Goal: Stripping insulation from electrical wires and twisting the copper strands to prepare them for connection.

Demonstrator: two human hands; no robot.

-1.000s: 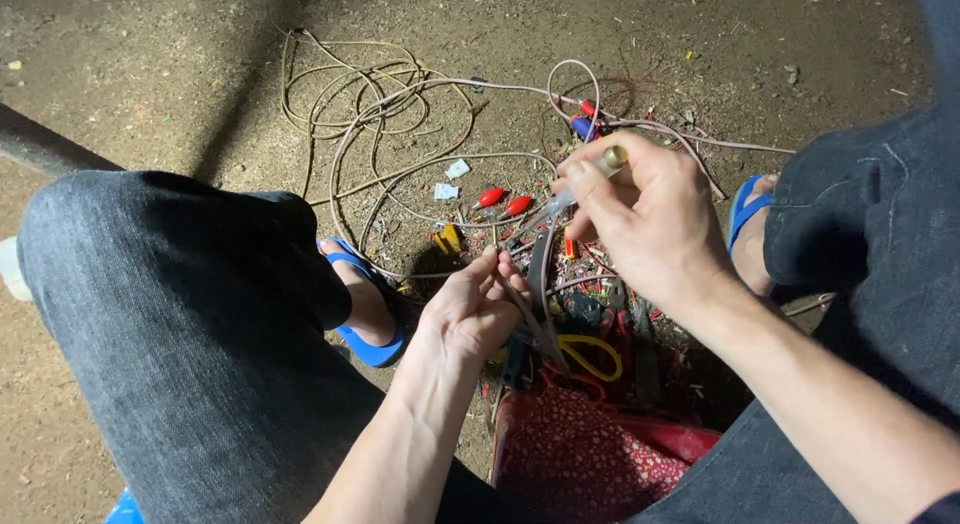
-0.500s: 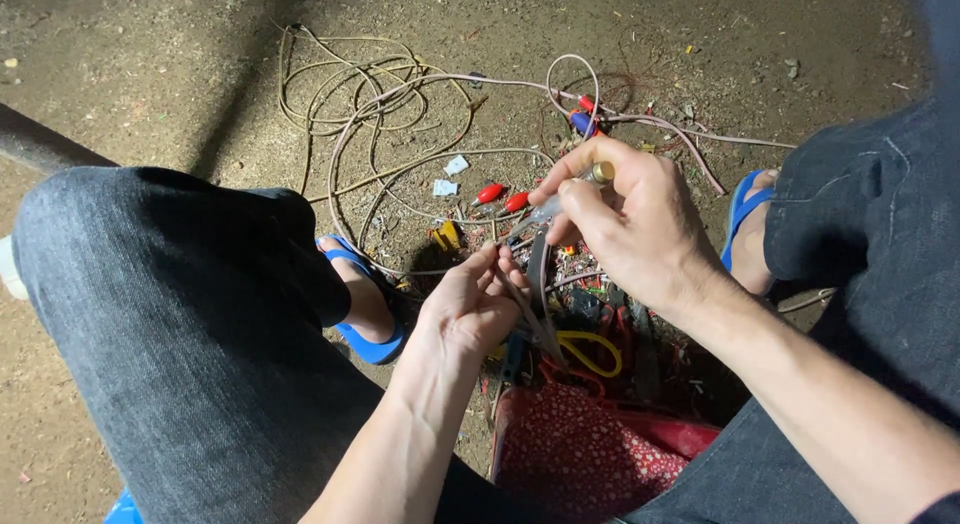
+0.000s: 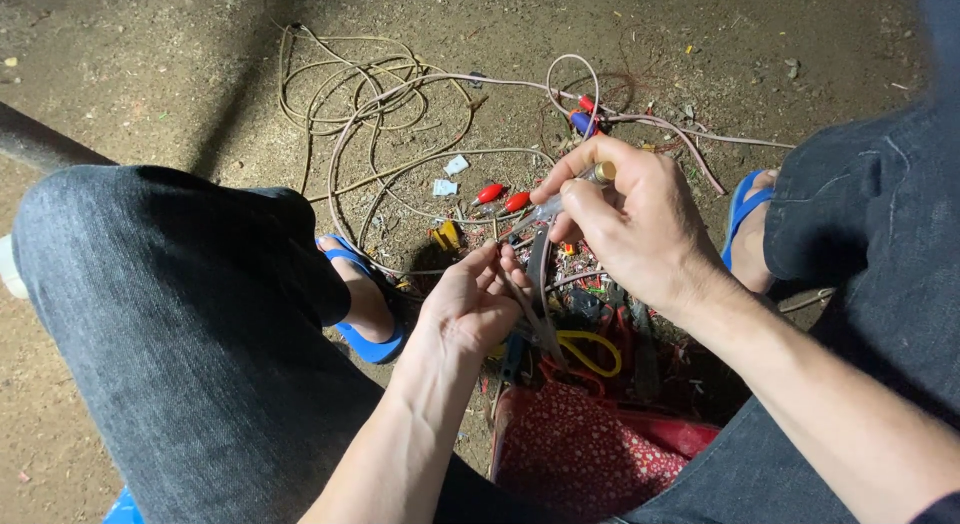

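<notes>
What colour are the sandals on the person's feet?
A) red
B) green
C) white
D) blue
D: the sandal beside the left hand is bright blue, and so is the other sandal past the right hand.

Tool tip [image 3: 527, 222] blurred; left hand [image 3: 470, 304] hides wire ends; pouch [image 3: 590, 454] cut off.
</notes>
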